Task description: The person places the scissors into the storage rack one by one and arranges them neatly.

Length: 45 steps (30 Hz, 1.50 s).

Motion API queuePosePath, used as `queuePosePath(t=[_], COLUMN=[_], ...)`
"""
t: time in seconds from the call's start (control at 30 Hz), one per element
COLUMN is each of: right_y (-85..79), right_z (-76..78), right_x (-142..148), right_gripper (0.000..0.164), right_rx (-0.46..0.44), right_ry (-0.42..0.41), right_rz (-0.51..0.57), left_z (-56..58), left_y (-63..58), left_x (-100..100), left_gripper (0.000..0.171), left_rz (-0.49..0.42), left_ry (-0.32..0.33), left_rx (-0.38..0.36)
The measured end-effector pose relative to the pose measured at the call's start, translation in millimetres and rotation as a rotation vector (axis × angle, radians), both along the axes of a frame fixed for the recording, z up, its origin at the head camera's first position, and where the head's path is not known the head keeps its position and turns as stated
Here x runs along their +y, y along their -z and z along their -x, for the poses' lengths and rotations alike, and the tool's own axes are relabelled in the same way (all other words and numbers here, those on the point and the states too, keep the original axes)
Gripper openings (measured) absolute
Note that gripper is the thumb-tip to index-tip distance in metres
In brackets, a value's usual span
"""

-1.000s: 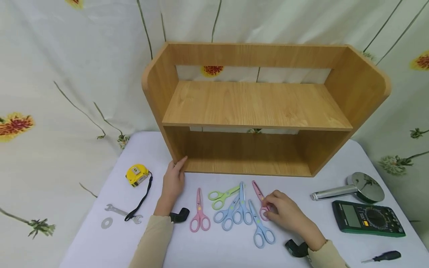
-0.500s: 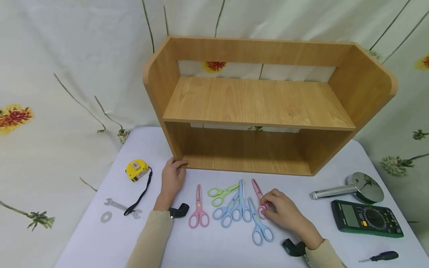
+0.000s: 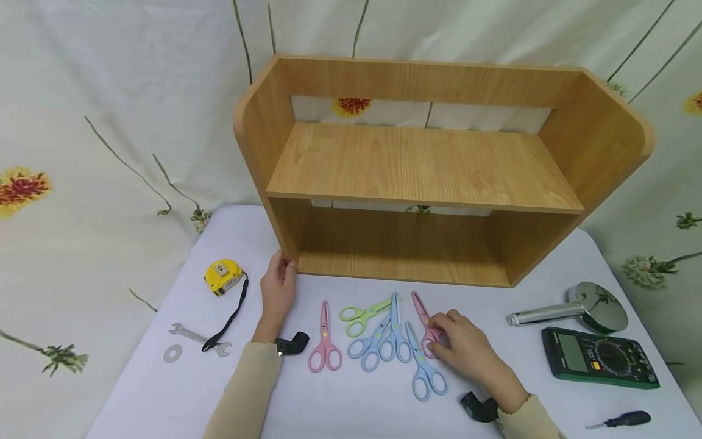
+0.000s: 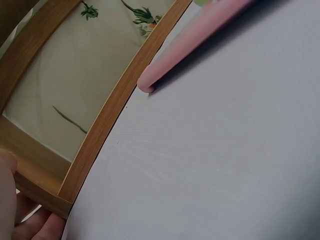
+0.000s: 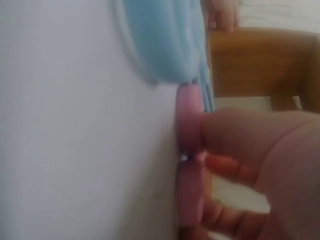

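My left hand [image 3: 277, 294] grips the lower front corner of a two-tier wooden shelf [image 3: 422, 164]. In the left wrist view its thumb [image 4: 7, 190] lies on one face of the side panel [image 4: 42, 197], with fingers on the other. My right hand [image 3: 466, 346] pinches the handles of pink scissors [image 3: 421, 310] lying on the table; their blades point toward the shelf. In the right wrist view the thumb presses a pink handle [image 5: 190, 120], close to a blue handle [image 5: 160, 40]. Blue scissors [image 3: 420, 362] lie just left of that hand.
More blue scissors [image 3: 396, 336], green scissors [image 3: 361, 319] and a second pair of pink scissors [image 3: 325, 341] lie between the hands. At left are a tape measure [image 3: 223, 277], wrench [image 3: 192, 334] and washer [image 3: 172, 353]. A shower head [image 3: 600, 306], multimeter [image 3: 600, 358] and screwdriver [image 3: 627, 419] lie at right.
My left hand has shifted slightly left, its fingers moving from the shelf's front corner to around the side panel. My right hand stays at the pink scissors. The head view has tilted slightly.
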State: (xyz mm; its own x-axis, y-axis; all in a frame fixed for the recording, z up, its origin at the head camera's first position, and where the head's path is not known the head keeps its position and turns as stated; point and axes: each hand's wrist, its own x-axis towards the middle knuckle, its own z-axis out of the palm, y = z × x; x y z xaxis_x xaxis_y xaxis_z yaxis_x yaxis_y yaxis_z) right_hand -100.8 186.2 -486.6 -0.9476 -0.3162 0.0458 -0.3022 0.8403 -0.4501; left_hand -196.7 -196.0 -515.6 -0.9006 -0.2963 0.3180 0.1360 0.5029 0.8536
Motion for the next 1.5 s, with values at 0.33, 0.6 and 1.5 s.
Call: queuePosePath(t=[0.33, 0.6, 1.5], right_y=[-7.7, -0.2, -240.3], right_z=[1.0, 5.7, 84.0], right_x=[2.1, 11.9, -94.0], right_gripper=[0.029, 0.02, 0.051], right_rx=[-0.06, -0.109, 0.149], right_ry=[-0.007, -0.104, -0.473], right_rz=[0.067, 0.24, 0.411], left_z=[-3.3, -5.9, 0.6], left_y=[-0.7, 1.5, 0.6], left_x=[-5.1, -8.8, -2.5], left_gripper=[0.042, 0.042, 0.044], left_rz=[-0.005, -0.018, -0.024], left_ry=[0.007, 0.003, 0.016], left_rx=[-0.014, -0.017, -0.04])
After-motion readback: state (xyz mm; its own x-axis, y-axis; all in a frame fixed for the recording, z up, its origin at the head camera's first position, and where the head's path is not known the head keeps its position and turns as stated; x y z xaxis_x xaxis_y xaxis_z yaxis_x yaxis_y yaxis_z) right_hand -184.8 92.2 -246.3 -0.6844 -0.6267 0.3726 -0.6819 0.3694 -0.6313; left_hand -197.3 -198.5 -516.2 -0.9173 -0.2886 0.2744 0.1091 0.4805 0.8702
